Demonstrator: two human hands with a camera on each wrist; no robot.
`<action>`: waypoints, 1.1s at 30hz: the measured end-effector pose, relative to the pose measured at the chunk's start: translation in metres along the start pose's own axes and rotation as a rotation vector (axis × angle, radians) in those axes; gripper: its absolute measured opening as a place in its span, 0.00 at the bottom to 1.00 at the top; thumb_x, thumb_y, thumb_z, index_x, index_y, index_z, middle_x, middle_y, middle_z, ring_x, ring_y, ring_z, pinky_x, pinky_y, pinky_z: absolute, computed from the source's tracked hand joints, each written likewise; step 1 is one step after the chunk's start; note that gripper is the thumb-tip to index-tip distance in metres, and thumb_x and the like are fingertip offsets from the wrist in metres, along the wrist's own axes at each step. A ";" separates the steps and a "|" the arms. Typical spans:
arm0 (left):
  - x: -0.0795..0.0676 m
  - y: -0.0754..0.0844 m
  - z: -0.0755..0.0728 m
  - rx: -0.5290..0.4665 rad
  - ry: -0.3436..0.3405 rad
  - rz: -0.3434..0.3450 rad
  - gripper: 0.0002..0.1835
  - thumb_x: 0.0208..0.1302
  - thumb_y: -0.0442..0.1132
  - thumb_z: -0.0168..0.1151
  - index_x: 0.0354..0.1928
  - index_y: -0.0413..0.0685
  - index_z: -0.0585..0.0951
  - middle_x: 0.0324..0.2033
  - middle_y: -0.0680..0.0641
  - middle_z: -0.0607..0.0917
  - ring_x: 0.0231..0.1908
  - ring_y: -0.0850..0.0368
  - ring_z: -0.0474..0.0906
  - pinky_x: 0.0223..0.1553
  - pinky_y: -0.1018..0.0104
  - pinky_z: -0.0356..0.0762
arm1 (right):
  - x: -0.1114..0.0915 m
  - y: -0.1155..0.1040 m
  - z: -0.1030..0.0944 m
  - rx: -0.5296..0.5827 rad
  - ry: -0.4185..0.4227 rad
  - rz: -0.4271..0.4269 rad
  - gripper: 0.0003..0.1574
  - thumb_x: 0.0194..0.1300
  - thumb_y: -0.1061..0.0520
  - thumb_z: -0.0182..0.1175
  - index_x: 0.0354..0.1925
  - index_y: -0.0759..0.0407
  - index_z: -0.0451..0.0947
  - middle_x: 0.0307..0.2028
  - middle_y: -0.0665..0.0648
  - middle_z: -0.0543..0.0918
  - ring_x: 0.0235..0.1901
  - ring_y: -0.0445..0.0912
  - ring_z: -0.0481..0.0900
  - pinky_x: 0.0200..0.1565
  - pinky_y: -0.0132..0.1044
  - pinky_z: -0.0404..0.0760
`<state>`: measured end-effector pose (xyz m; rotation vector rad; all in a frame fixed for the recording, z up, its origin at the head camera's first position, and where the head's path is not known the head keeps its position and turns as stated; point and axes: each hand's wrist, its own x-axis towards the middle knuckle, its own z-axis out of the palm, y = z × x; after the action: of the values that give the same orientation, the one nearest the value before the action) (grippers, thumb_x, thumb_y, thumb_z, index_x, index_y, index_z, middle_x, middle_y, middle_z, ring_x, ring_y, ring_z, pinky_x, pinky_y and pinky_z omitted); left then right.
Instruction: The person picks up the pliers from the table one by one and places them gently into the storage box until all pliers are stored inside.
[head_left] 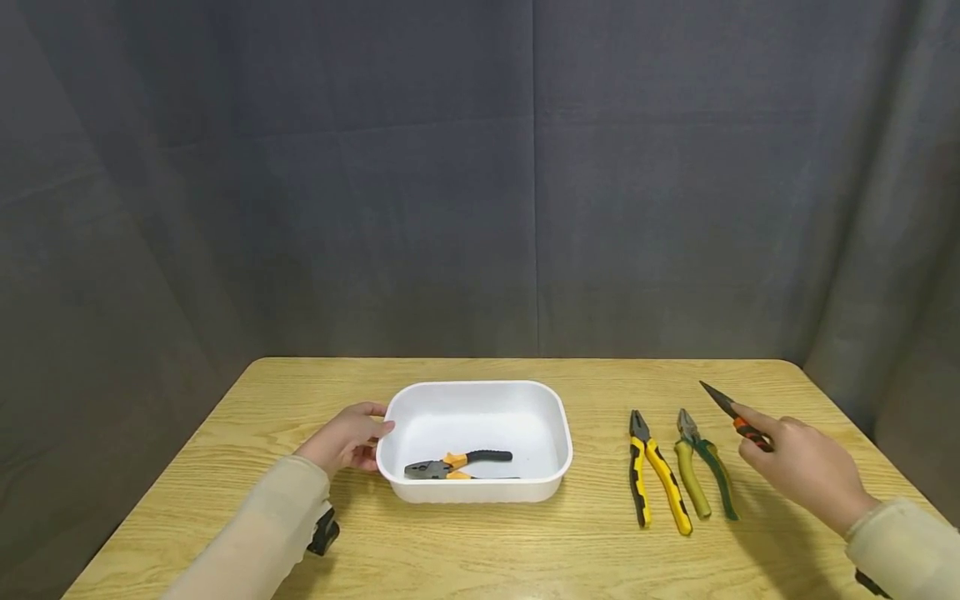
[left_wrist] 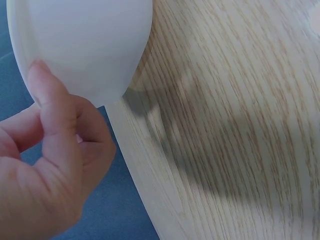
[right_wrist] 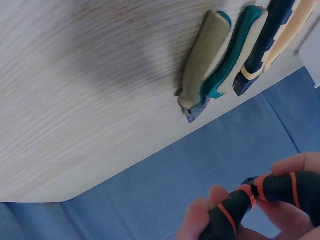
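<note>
My left hand grips the left rim of a white plastic tub, thumb inside the wall in the left wrist view. Inside the tub lies a pair of combination pliers with orange and black handles, partly hidden by the front wall. At the right, my right hand holds long-nose pliers above the table, their dark tapered tip pointing up and left. Their black handles with orange-red stripes spread apart between my fingers in the right wrist view.
Two pairs of pliers lie on the wooden table between the tub and my right hand: one yellow and black, the other with olive and dark green handles. A grey curtain hangs behind the table's far edge.
</note>
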<state>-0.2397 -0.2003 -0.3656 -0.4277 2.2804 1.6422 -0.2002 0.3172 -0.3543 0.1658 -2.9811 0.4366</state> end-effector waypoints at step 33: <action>0.001 0.000 0.000 0.014 -0.003 -0.011 0.22 0.73 0.33 0.52 0.65 0.37 0.64 0.29 0.42 0.76 0.18 0.59 0.71 0.17 0.76 0.75 | 0.009 -0.042 -0.005 -0.034 0.082 -0.123 0.30 0.67 0.53 0.54 0.65 0.61 0.70 0.32 0.63 0.78 0.18 0.46 0.63 0.14 0.37 0.62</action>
<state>-0.2405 -0.2003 -0.3658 -0.4336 2.2824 1.6196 -0.2031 0.2780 -0.3364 0.3181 -2.8756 0.3692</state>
